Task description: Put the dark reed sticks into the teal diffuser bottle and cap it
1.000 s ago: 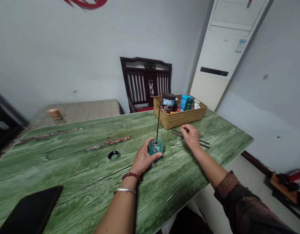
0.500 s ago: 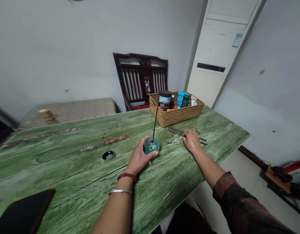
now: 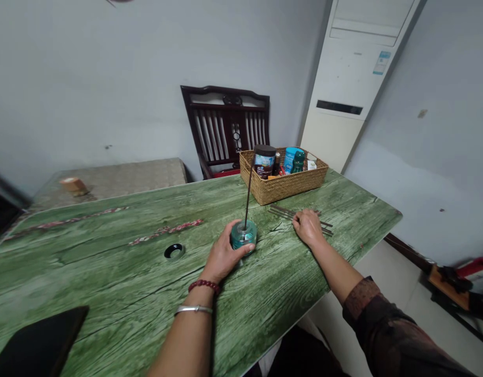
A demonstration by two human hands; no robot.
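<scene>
My left hand [image 3: 225,252] is wrapped round a small glass diffuser bottle [image 3: 241,240] with blue-green liquid inside, standing on the green wood-patterned table. One dark reed stick [image 3: 248,196] rises from the bottle's neck, leaning slightly. To the right, my right hand [image 3: 309,227] is on several loose dark reed sticks [image 3: 279,211], which show on both sides of it. Its fingers are curled and pressed together at the sticks; the fingertips are partly hidden. A black ring-shaped cap [image 3: 174,251] lies on the table to the left of the bottle.
Behind the hands stands a woven basket [image 3: 292,189] with a brown jar, a blue can and a green bottle. A black flat object [image 3: 39,340] lies at the table's near left. Beyond the table are a dark wooden chair [image 3: 227,131] and a tall white air conditioner [image 3: 339,125].
</scene>
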